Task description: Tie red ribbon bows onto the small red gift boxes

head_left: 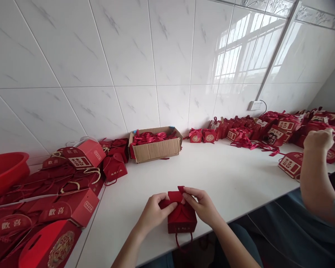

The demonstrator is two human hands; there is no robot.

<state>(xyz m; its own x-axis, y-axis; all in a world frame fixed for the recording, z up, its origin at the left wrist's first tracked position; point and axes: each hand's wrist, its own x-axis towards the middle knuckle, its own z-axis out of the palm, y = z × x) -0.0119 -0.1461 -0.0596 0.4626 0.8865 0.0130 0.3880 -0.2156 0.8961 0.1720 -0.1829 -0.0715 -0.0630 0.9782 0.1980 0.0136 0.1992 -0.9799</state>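
A small dark red box with a cord handle rests near the front edge of the white table, its top flaps partly raised. My left hand pinches a flap on the box's left side, thumb on top. On the right side, my right hand grips another flap between thumb and fingers. The cord loop hangs from the box toward the table edge.
A cardboard box of red ribbons stands against the wall. Red gift boxes and a red basin fill the left. More red boxes line the back right, where another person's arm reaches in.
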